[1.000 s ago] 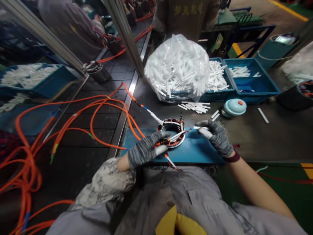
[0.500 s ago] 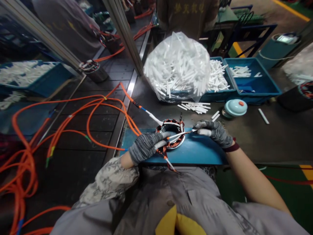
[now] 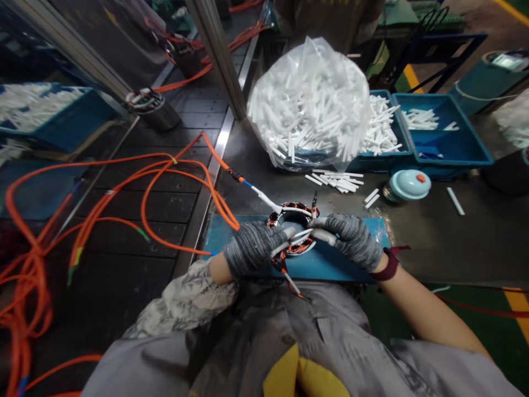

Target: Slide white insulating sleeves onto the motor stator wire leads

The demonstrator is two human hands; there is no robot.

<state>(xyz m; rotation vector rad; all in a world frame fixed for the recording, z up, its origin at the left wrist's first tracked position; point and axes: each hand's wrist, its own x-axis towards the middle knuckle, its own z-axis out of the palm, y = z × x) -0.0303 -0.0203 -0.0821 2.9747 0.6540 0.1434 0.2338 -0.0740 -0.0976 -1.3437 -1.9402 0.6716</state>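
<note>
Evidently, in the head view, a wound stator (image 3: 305, 246) is found on a blue mat (image 3: 343, 270) at the near edge of the table (image 3: 438, 242), between the two gloved hands. White-sleeved leads (image 3: 301, 234) are drawn across its near side. By the left hand (image 3: 254, 248), the leads are pinched between thumb and fingers at the stator's near left. By the right hand (image 3: 353, 240), their other end is gripped at the fingertips; the exact contact is partly covered by the glove. An orange cable (image 3: 221, 160) is joined to the stator through a white sleeve (image 3: 268, 202), and another sleeved lead (image 3: 292, 282) is hung toward the person. Beyond the mat, loose white tubes (image 3: 339, 182), a lidded jar (image 3: 409, 184) and a plastic bag of tubes (image 3: 309, 99) are noted.

As to handling, the stator is judged dense and rigid, best held by its outer rim, with the windings left unpressed. The leads are judged light and pliable, their sleeves smooth and liable to slide; hold is best taken close to the sleeve ends. Sharp bending or pulling at the winding should be avoided, as strands could be damaged.
</note>
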